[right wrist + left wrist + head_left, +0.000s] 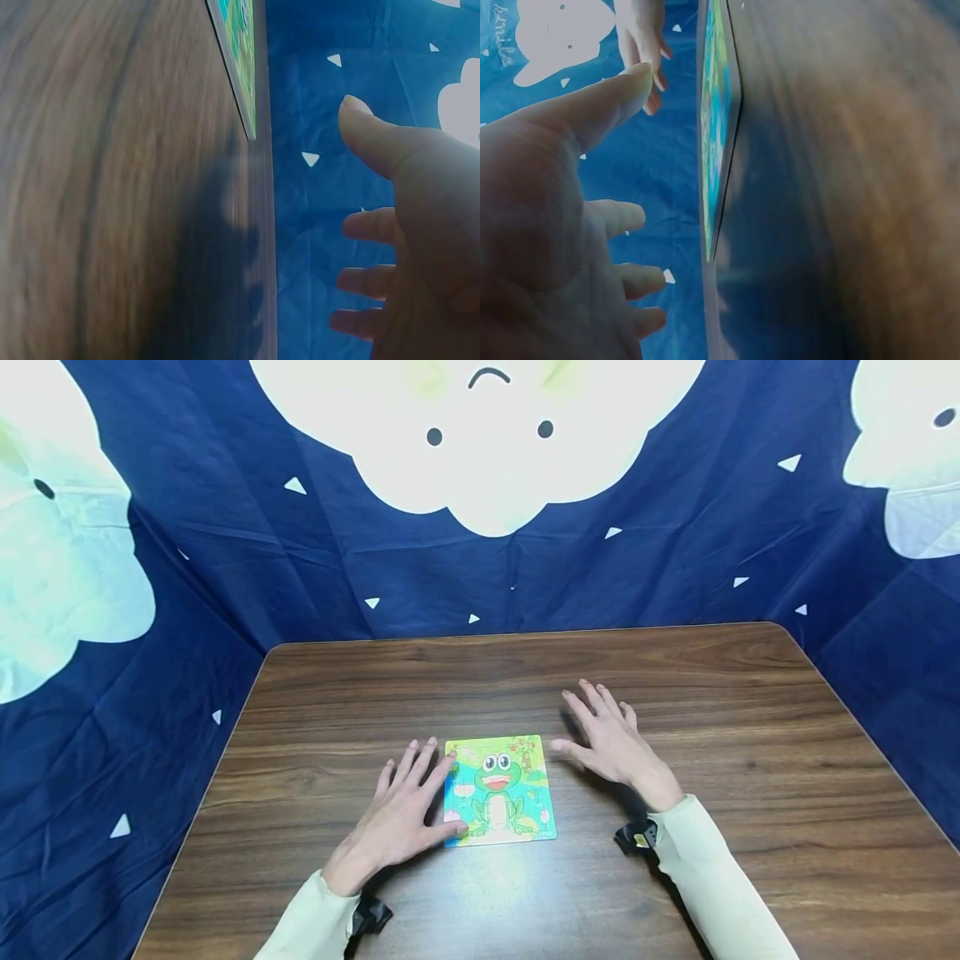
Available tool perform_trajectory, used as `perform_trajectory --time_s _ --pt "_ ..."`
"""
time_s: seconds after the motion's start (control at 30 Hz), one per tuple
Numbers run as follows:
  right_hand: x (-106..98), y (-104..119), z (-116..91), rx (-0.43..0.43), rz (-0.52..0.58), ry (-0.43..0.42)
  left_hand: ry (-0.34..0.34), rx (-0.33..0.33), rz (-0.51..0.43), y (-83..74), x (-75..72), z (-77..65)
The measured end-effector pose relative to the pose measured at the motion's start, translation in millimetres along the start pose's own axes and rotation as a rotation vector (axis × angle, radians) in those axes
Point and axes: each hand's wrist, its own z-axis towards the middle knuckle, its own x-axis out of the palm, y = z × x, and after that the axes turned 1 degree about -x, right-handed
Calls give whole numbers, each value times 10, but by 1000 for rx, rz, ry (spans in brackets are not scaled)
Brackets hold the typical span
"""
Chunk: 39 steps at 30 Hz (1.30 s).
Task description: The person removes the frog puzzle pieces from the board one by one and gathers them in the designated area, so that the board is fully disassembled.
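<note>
Head view looks from above and behind both hands, facing forward and down, farthest off, and takes in the left hand point(401, 822), the right hand point(611, 743), the frog board point(498, 789) between them, the tabletop point(712, 735) around and the blue cloth point(525, 577) beyond. Left wrist view sits close behind its palm, low over the tabletop, facing out along the hand and rolled sideways, with the right hand past the thumb. Right wrist view, just as near and low, rolls the opposite way; both wrist views share the board, nearly edge-on, and the cloth.
</note>
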Motion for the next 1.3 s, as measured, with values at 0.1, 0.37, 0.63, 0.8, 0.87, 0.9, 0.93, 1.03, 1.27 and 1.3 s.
perform_trajectory --time_s 0.1,0.37,0.63,0.8,0.87,0.9,0.93,1.03,1.27,1.3 --pt "29 45 17 -15 6 6 33 3 -29 -18 19 -6" --pt "95 197 83 -51 31 8 80 -11 -81 -36 41 -14" --pt "210 400 160 -96 31 28 124 -13 -96 -22 75 -5" --pt "290 553 212 -126 50 49 133 -8 -94 -5 89 -5" --pt "329 616 239 -139 55 59 134 -6 -89 0 91 -7" --pt "347 650 252 -146 59 63 137 -6 -84 3 92 -8" --pt "366 682 264 -154 60 68 138 -2 -80 4 94 -9" --pt "414 772 297 -180 71 78 145 0 -70 9 99 -9" --pt "479 917 337 -222 100 95 152 1 -69 13 99 -10" --pt "486 928 340 -226 105 98 152 2 -67 13 97 -13"
